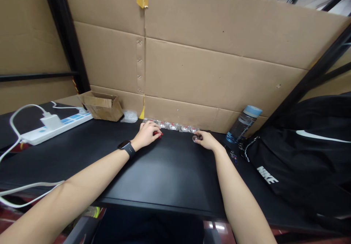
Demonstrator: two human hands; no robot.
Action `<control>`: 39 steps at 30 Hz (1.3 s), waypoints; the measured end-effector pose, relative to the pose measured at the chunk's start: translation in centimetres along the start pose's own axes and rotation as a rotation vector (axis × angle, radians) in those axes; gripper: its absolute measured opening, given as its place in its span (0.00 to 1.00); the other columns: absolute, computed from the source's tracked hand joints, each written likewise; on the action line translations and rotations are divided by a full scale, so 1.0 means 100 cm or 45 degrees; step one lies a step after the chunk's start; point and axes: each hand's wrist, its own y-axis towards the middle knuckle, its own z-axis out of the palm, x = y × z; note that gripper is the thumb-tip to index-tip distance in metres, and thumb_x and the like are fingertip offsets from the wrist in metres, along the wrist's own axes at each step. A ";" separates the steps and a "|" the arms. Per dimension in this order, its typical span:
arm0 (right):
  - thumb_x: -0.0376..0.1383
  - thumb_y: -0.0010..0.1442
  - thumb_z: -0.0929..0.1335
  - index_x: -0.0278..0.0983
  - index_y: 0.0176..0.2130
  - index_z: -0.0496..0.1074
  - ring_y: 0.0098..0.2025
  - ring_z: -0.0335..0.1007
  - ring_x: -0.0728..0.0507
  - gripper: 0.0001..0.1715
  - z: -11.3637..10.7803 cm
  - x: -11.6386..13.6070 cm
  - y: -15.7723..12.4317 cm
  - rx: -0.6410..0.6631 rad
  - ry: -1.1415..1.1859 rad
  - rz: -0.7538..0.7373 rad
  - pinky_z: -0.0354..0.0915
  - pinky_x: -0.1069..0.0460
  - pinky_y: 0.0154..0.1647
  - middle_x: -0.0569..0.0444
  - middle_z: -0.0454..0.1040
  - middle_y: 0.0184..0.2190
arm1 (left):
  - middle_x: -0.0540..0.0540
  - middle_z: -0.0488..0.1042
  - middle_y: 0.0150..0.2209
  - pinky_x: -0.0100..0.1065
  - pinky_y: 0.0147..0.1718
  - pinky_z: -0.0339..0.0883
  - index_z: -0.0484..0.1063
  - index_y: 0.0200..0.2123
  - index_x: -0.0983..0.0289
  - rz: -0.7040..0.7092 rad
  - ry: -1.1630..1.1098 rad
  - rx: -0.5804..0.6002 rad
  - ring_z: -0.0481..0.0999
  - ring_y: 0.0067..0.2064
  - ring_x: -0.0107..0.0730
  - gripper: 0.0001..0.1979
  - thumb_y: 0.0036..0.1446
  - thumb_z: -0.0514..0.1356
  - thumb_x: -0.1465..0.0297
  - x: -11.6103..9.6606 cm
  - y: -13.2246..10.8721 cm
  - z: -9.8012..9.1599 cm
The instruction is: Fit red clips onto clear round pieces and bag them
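My left hand [146, 134], with a dark watch [126, 148] on its wrist, rests on the black table with its fingers curled over a small red object [157, 135]. The hand covers part of that object, so its kind does not show. Further right, my right hand [206, 140] pinches a small round, shiny item [195, 138] at its fingertips, close to the tabletop. Behind both hands, several round items in clear wrapping [172, 126] with red marks lie in a row along the cardboard wall.
A torn cardboard box [102, 107] stands at the back left beside clear plastic packaging [129, 116]. A white power strip [59, 128] with cables lies left. At right are a blue-lidded bottle [243, 124], keys [233, 157] and a black bag [298, 163]. Cardboard [192, 72] walls the back.
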 end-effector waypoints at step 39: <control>0.38 0.58 0.72 0.42 0.53 0.70 0.46 0.77 0.41 0.23 0.031 0.150 -0.022 -0.358 0.775 -0.436 0.71 0.49 0.39 0.49 0.76 0.51 | 0.56 0.73 0.44 0.40 0.51 0.68 0.77 0.35 0.61 -0.045 -0.613 -0.095 0.74 0.47 0.39 0.06 0.59 0.61 0.66 -0.051 0.000 -0.006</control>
